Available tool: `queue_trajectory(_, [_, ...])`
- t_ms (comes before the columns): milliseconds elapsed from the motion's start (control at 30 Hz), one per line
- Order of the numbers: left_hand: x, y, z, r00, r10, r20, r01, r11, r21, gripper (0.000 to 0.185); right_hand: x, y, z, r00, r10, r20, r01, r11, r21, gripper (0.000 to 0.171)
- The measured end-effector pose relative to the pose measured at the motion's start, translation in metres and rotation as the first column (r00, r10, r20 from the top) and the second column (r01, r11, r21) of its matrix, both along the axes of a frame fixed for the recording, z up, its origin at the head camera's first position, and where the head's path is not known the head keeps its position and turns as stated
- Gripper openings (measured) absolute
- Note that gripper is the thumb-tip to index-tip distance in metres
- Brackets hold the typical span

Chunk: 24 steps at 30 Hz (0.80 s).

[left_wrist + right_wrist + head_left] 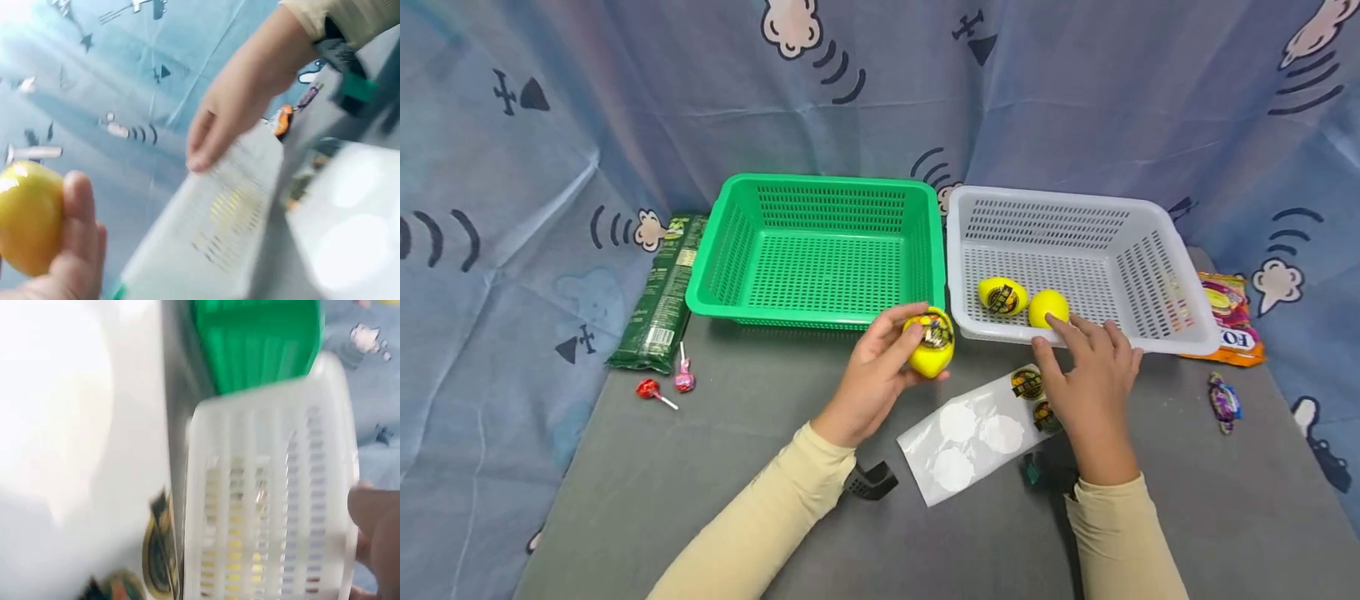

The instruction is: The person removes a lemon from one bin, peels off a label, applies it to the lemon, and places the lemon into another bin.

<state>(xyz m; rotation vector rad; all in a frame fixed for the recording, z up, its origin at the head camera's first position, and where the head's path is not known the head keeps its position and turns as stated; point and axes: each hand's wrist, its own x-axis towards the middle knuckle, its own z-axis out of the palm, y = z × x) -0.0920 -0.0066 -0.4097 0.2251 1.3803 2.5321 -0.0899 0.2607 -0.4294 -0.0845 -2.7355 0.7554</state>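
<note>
lemon's dark sticker plain from head view only

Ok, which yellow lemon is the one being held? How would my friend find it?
Find the green basket. Just in front of its near right corner, the left hand grips a yellow lemon. Unlike the two lemons in the white basket, it sits above the table.

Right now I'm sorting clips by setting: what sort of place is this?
Probably a staged tabletop recording set, not a home: a grey table backed by draped blue cartoon-print cloth, with a green plastic basket and a white plastic basket side by side.
</note>
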Motion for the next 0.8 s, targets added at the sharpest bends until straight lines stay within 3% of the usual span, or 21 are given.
queue_trajectory(100, [-0.034, 0.026, 0.018, 0.999, 0.000, -0.039, -0.004, 0.994, -0.112, 0.035, -0.002, 0.002, -0.001, 0.999, -0.008, 0.042, 0.008, 1.000, 0.018, 0.043])
queue_trajectory(167, [-0.057, 0.042, 0.026, 0.994, -0.004, -0.110, -0.025, 0.964, -0.263, 0.034, -0.002, 0.000, -0.001, 0.998, -0.006, 0.056, 0.005, 1.000, 0.013, 0.043])
queue_trajectory(233, [-0.078, 0.057, 0.029, 0.980, -0.034, -0.197, -0.059, 0.892, -0.448, 0.033, -0.002, -0.002, -0.002, 0.998, -0.003, 0.069, 0.003, 1.000, 0.005, 0.043])
queue_trajectory(300, [-0.094, 0.069, 0.028, 0.963, -0.091, -0.253, -0.089, 0.779, -0.621, 0.033, -0.002, -0.004, -0.002, 0.997, -0.002, 0.083, 0.002, 1.000, 0.002, 0.044])
queue_trajectory(367, [-0.104, 0.077, 0.025, 0.953, -0.159, -0.259, -0.091, 0.662, -0.744, 0.036, -0.002, -0.008, -0.003, 0.996, 0.003, 0.094, -0.003, 1.000, 0.001, 0.045])
queue_trajectory(400, [-0.106, 0.079, 0.023, 0.955, -0.174, -0.241, -0.082, 0.622, -0.778, 0.039, -0.002, -0.009, -0.004, 0.995, 0.006, 0.098, -0.006, 1.000, 0.000, 0.045])
queue_trajectory(433, [-0.107, 0.081, 0.022, 0.961, -0.177, -0.214, -0.068, 0.597, -0.799, 0.041, -0.003, -0.010, -0.004, 0.995, 0.008, 0.102, -0.008, 1.000, 0.001, 0.045])
queue_trajectory(467, [-0.107, 0.081, 0.021, 0.967, -0.169, -0.191, -0.057, 0.587, -0.807, 0.043, -0.004, -0.012, -0.004, 0.995, 0.009, 0.104, -0.009, 1.000, 0.001, 0.045])
queue_trajectory(533, [-0.103, 0.078, 0.020, 0.977, -0.132, -0.168, -0.053, 0.611, -0.790, 0.047, -0.005, -0.013, -0.004, 0.994, 0.008, 0.105, -0.009, 1.000, 0.000, 0.045])
queue_trajectory(600, [-0.097, 0.071, 0.019, 0.982, -0.073, -0.177, -0.081, 0.678, -0.731, 0.047, -0.006, -0.014, -0.005, 0.995, 0.007, 0.102, -0.007, 1.000, -0.002, 0.046])
queue_trajectory(733, [-0.079, 0.048, 0.016, 0.975, -0.018, -0.221, -0.114, 0.813, -0.572, 0.046, -0.007, -0.011, -0.004, 0.996, 0.009, 0.094, -0.006, 1.000, -0.026, 0.045])
queue_trajectory(800, [-0.069, 0.032, 0.014, 0.967, -0.003, -0.256, -0.138, 0.836, -0.531, 0.046, -0.007, -0.009, -0.003, 0.994, 0.013, 0.104, -0.007, 0.999, -0.053, 0.046])
